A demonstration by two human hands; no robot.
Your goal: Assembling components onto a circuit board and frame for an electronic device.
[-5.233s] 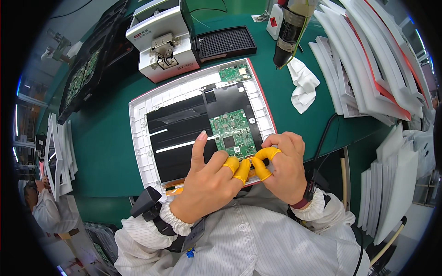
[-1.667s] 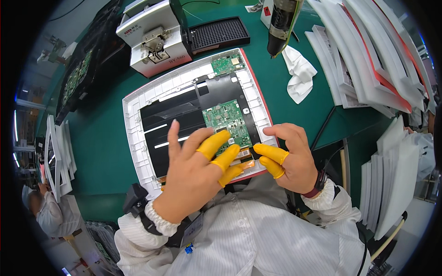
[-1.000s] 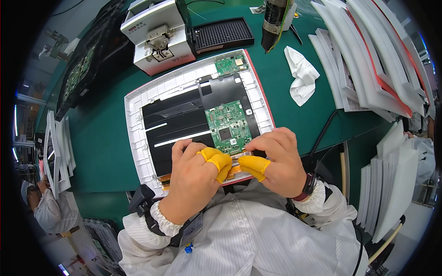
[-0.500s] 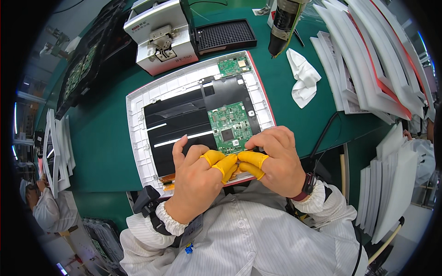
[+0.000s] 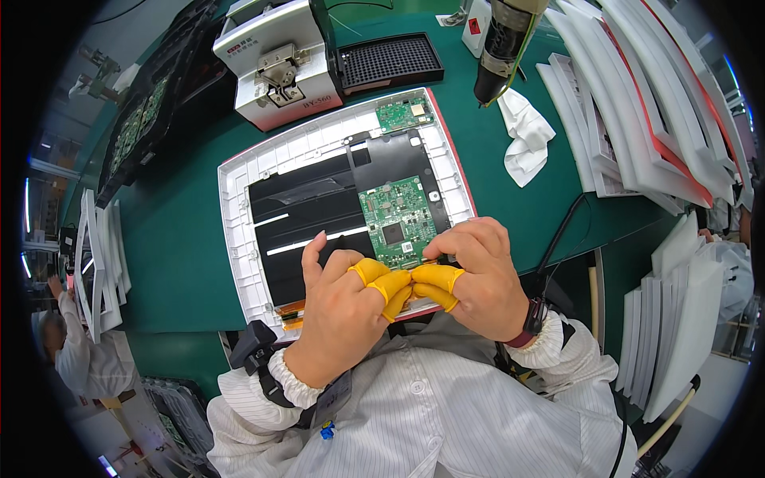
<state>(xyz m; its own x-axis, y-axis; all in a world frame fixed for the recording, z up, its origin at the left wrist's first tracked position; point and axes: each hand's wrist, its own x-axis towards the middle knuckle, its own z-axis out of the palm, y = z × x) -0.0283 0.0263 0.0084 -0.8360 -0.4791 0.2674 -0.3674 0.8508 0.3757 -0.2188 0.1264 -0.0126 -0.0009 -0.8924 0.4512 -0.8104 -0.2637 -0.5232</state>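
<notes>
A white plastic panel housing point(image 5: 236, 215) with a red outer edge lies on the green table, its inside facing up. A black backing sheet point(image 5: 299, 199) fills its middle, and a green circuit board point(image 5: 392, 209) sits on its right part. At that board's near edge the fingertips of my left hand point(image 5: 343, 299) and my right hand point(image 5: 470, 275) meet, in yellow finger cots. Both hands are closed in a pinch; what lies between the fingertips is hidden. Orange flat cable point(image 5: 293, 315) shows along the housing's near edge. A smaller green board point(image 5: 404, 115) sits at its far right corner.
Behind the housing stand a white screw-feeder machine point(image 5: 279, 64) and a black perforated tray point(image 5: 390, 60). A hanging dark electric screwdriver point(image 5: 500, 60) is above a crumpled white cloth point(image 5: 526, 137). Foam sheets point(image 5: 637, 95) stack at right; a black tray of boards point(image 5: 147, 111) stands at left.
The hanging screwdriver has swung slightly right and toward me. Both my hands stay almost still at the board's near edge. A person at far left has raised an arm.
</notes>
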